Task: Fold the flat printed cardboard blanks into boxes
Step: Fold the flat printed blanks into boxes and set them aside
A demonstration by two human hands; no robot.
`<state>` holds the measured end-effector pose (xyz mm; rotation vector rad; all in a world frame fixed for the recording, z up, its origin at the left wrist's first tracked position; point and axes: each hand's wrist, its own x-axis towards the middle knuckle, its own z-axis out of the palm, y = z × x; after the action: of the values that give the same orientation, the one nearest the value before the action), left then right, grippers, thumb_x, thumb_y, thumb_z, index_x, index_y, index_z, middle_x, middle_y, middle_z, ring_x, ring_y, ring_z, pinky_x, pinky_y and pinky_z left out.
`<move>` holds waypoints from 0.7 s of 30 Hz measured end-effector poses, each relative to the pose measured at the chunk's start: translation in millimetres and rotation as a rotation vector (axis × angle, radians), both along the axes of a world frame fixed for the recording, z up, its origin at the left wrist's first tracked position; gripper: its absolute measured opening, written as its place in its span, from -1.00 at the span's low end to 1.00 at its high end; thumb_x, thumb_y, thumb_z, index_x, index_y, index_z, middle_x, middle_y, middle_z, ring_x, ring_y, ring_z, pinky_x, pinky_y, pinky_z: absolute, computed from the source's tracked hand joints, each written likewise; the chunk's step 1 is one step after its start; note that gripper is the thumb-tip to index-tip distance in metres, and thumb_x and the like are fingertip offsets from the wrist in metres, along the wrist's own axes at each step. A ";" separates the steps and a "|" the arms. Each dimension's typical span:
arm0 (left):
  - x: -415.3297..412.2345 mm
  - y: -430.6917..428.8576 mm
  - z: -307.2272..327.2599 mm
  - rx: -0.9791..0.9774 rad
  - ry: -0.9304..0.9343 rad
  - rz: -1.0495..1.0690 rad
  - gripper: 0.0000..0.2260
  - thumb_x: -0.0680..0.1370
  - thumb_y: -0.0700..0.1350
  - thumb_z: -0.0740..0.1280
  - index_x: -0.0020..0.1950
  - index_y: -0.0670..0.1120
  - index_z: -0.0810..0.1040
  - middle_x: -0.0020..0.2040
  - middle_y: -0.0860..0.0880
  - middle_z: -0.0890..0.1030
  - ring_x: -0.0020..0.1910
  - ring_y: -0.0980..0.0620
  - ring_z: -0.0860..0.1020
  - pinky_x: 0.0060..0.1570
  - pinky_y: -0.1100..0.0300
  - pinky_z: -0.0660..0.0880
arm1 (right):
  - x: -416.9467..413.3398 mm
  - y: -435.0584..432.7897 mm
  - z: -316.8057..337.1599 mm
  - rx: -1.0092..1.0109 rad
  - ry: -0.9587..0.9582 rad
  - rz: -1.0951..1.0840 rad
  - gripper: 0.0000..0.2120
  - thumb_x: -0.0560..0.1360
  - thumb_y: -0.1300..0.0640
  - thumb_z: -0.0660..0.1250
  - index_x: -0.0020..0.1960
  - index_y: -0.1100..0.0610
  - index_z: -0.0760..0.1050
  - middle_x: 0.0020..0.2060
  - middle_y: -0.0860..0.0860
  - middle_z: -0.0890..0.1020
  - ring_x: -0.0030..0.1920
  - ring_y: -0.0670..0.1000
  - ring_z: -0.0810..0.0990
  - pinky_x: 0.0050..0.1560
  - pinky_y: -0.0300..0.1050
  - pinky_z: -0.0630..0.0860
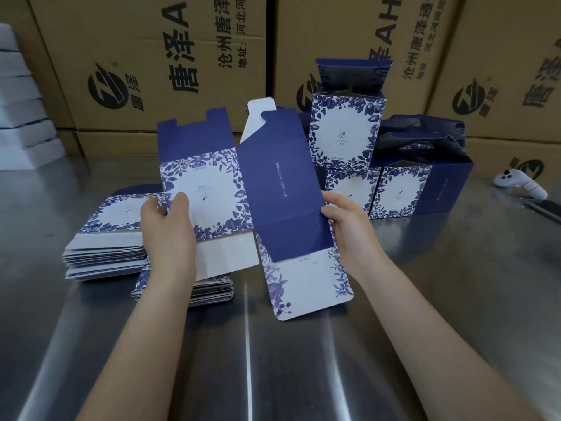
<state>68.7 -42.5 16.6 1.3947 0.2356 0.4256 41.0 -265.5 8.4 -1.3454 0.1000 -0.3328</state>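
I hold a blue-and-white floral cardboard blank (243, 189) upright above the steel table, partly opened, its flaps sticking up and down. My left hand (170, 229) grips its left white floral panel, thumb on the front. My right hand (346, 220) pinches the right edge of the dark blue panel. Two stacks of flat blanks lie behind and below: one on the left (106, 238), one under my left forearm (212, 290). Three folded boxes stand at the back right: one on top (346, 132), two below (352, 189) (400, 192).
The steel table (273, 360) stretches toward me. Big brown shipping cartons (151, 56) wall off the back. A white controller (519, 183) lies at the far right next to a dark flat item (543, 208). White stacked material (21, 101) sits at the far left.
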 end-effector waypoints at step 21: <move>-7.2 -4.4 8.6 -0.449 -0.206 -0.209 -0.80 0.64 -0.21 0.26 0.25 -0.17 0.53 0.05 -0.03 0.69 0.03 0.03 0.65 0.11 0.13 0.59 | -21.3 0.3 23.2 -0.177 -0.437 -0.443 -0.84 0.59 0.23 0.28 -0.13 0.05 0.52 -0.30 -0.14 0.57 -0.27 -0.28 0.51 -0.17 -0.43 0.43</move>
<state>61.5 -46.9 25.2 0.9160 0.0117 0.3159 19.8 -265.1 31.6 -1.3891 0.0007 -1.0208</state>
